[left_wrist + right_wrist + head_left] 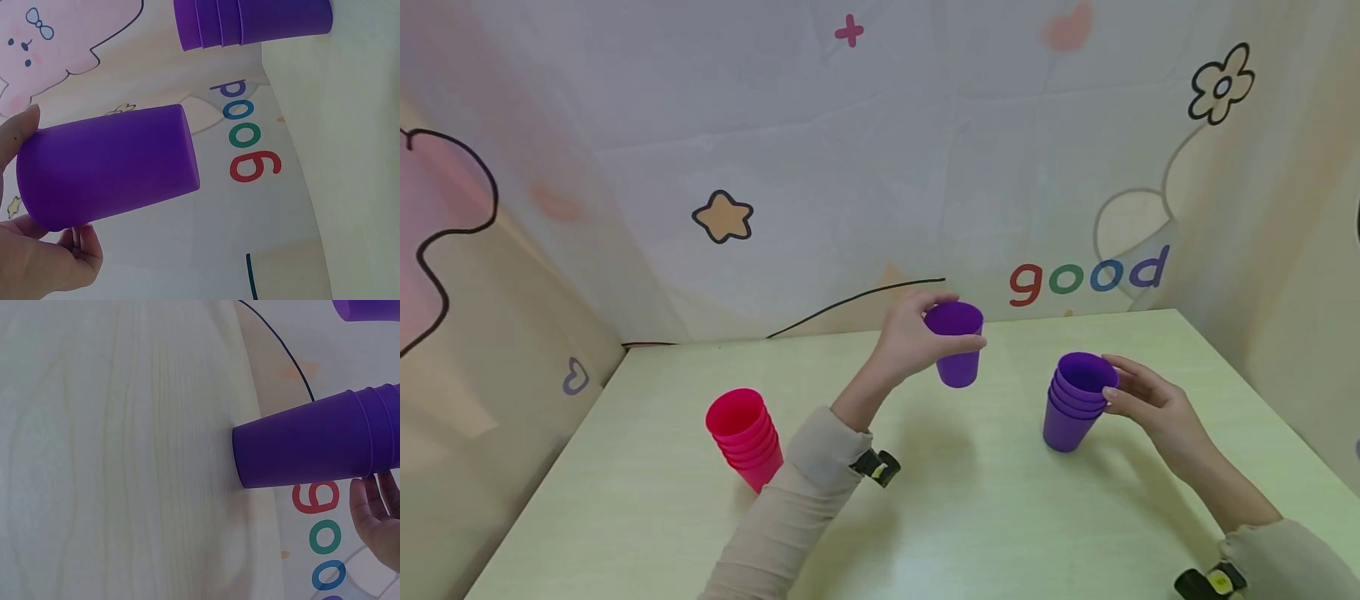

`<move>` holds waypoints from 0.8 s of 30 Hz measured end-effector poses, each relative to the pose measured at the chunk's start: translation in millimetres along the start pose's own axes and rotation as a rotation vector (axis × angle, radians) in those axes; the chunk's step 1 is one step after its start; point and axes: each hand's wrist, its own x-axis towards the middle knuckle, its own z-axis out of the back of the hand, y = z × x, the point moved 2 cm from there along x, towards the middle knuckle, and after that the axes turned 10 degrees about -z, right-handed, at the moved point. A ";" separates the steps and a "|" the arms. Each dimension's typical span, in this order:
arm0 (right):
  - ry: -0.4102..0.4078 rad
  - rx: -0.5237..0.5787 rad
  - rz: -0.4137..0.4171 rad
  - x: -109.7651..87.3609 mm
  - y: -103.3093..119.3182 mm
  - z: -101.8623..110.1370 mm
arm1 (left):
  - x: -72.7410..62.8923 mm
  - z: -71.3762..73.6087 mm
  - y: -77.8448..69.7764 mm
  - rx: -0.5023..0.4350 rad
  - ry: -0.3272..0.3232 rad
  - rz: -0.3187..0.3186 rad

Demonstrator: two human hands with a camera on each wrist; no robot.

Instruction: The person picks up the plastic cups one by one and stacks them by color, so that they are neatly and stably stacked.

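Observation:
A single purple cup [958,367] is held in the air by my left hand [913,337], thumb on the near side and fingers at the far side near the rim. In the left wrist view the purple cup [112,165] lies sideways across the picture. To the right, a nested stack of several purple cups [1067,421] stands on the table. My right hand [1157,408] grips that stack near the top from its right side. The right wrist view shows fingertips touching the purple stack [300,444] just below the rims.
A nested stack of several pinkish-red cups [745,437] stands on the left of the pale table [985,525], partly behind my left sleeve [805,500]. A printed cloth [850,167] hangs behind the table and along its sides.

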 end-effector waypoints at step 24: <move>-0.003 -0.030 0.001 1.0 -0.3 0.6 | 33.3 -47.2 -31.0 0.000 0.178 -0.215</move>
